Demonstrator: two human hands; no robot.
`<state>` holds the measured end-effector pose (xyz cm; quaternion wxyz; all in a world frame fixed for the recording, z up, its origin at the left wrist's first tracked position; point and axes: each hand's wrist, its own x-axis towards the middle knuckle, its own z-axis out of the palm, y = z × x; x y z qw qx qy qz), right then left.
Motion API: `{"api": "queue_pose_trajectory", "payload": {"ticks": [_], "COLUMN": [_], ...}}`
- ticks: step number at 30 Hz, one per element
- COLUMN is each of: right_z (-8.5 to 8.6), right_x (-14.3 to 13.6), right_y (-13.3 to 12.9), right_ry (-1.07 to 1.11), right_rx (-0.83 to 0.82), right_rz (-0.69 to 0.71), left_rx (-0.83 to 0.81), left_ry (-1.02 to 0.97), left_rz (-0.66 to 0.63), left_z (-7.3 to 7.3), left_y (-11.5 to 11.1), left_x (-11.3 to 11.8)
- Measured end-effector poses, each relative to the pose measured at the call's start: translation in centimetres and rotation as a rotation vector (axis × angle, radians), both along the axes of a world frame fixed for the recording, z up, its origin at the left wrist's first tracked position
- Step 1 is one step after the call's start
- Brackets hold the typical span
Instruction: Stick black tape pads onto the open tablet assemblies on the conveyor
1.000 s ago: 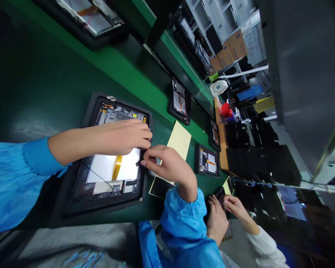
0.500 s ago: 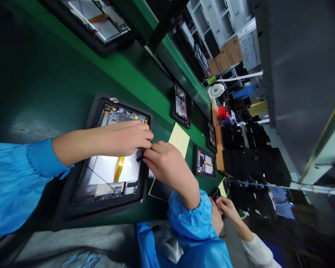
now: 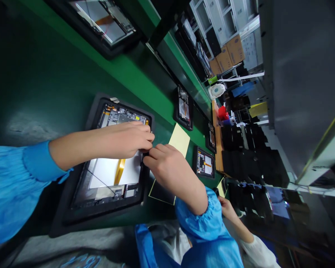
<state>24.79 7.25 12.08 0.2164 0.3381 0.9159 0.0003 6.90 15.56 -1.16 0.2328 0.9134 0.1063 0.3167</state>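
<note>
An opened tablet (image 3: 134,167) lies face down in a black foam tray (image 3: 69,216). Its green circuit board, a white battery and a yellow-orange flat cable (image 3: 119,171) show. My left hand (image 3: 131,138) reaches across the board, fingers pinched at the tablet's right edge. My right hand (image 3: 167,163) meets it there, thumb and fingertips closed on a small black strip (image 3: 143,160). The fingertips of both hands nearly touch. What the left fingers hold is hidden.
Cream sheets (image 3: 179,139) lie right of the tray, one bearing a black sheet (image 3: 162,191). More opened tablets in trays (image 3: 184,108) stand along the green bench, one at upper left (image 3: 108,28). A co-worker's hand (image 3: 226,208) works at lower right.
My right hand and forearm have shifted slightly right and down. The black strip has drawn in against the tablet's edge and shows less. The co-worker's hands have moved, with one now hidden.
</note>
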Motion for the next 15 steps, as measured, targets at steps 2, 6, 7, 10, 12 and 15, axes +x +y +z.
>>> {"api": "queue_pose_trajectory", "payload": {"ticks": [2,6,7,10,12,15], "right_z": [-0.5,-1.2,-1.4,-1.8,-2.0,-2.0], "right_x": [0.0,0.2,0.2,0.2,0.2,0.0], "right_y": [0.1,0.0,0.0,-0.2,-0.3,-0.2], "right_ry": [0.02,0.04,0.047,0.073,0.081,0.068], "right_rx": [0.042,0.1,0.114,0.147,0.159,0.148], "right_rz": [0.007,-0.002,-0.006,-0.016,-0.027,-0.042], "left_rx": [-0.007,-0.011,-0.012,-0.021,-0.032,-0.041], "left_ry": [-0.005,-0.007,-0.008,-0.008,0.001,0.001], "left_rz": [-0.005,0.012,0.015,0.016,0.016,0.018], "left_z": [0.0,-0.1,-0.1,0.1,0.2,0.2], "left_y": [0.0,-0.1,-0.1,-0.1,-0.1,0.0], "left_x": [-0.1,0.0,0.0,0.1,0.2,0.1]}}
